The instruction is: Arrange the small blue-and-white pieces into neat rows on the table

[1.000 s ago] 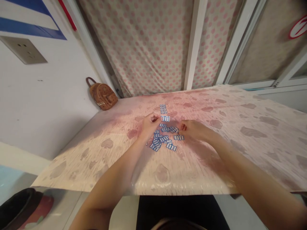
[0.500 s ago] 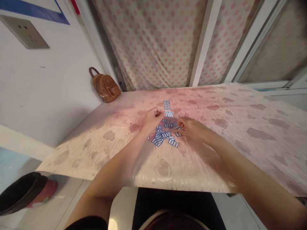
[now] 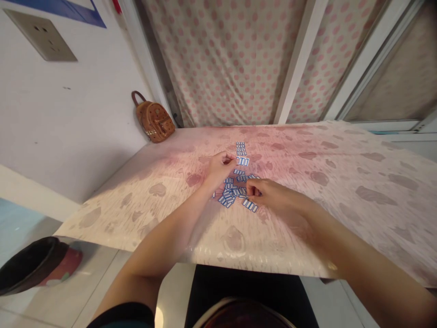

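Observation:
My left hand point(image 3: 221, 166) is closed, thumb and finger pinching the left end of a small blue-edged card point(image 3: 243, 161) with white panels. It holds this card above the tablecloth, just in front of a neat block of similar cards point(image 3: 241, 148). Nearer to me lies a loose, overlapping pile of the same blue-and-white cards point(image 3: 227, 197). My right hand point(image 3: 261, 189) is over the pile's right side with its fingers curled in. It covers some cards, and whatever its fingertips grip is hidden. One card point(image 3: 250, 205) lies just below that hand.
A patterned plastic tablecloth point(image 3: 201, 237) covers the table. At the back left a brown mini backpack point(image 3: 157, 122) leans by the wall. A dotted curtain point(image 3: 232, 64) hangs behind the table. On the floor at left stands a dark-rimmed bin point(image 3: 64, 266).
My right hand has moved left and slightly down, onto the pile's right side. The left hand keeps hold of its card in nearly the same place. The camera view has shifted slightly.

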`<state>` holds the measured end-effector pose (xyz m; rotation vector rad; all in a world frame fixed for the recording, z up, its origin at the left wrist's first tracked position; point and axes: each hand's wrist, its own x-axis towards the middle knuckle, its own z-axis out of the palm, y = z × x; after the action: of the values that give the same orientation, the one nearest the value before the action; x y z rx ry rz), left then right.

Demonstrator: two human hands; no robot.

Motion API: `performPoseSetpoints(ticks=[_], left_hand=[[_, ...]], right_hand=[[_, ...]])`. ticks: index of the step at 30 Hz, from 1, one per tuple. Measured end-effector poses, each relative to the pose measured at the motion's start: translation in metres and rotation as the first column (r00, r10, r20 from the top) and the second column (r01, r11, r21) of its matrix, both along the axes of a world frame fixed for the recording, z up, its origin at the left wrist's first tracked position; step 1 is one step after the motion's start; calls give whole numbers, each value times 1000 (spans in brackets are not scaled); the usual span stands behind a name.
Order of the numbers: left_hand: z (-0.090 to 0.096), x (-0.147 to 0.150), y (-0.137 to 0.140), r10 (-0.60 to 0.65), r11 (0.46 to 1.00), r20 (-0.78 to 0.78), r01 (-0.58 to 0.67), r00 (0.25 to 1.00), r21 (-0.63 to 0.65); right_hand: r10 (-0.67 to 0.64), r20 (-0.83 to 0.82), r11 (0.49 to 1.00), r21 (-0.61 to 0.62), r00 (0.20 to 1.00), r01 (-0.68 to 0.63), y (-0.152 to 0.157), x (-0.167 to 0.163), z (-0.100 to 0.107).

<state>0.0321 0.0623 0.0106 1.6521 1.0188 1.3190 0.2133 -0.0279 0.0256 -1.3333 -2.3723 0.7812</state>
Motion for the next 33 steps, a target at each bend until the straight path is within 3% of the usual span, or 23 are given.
performPoseSetpoints(ticks=[3,11,16,21,33], left_hand=[[-1,-1,1,-6,1000,2,6,1000,6],[6,-1,-2,15,1000,-25,-15,1000,-2],[6,-1,-3,2,1000,-26,-2,1000,-28],[2,-1,-1,7,1000,-49,-9,999,-28],[15,-15,6,77,997,-44,-78,996,-20]], right_hand=[[-26,-55,1000,-8,998,25,3,4,0],[-104,-51,985,131,993,110,16,16,-5],[-156,-213,973,135,964,187,18,16,-9],[-164,-274,971,123,947,204,20,17,-5],[-415,-41,879,239,909,412,25,31,-10]])
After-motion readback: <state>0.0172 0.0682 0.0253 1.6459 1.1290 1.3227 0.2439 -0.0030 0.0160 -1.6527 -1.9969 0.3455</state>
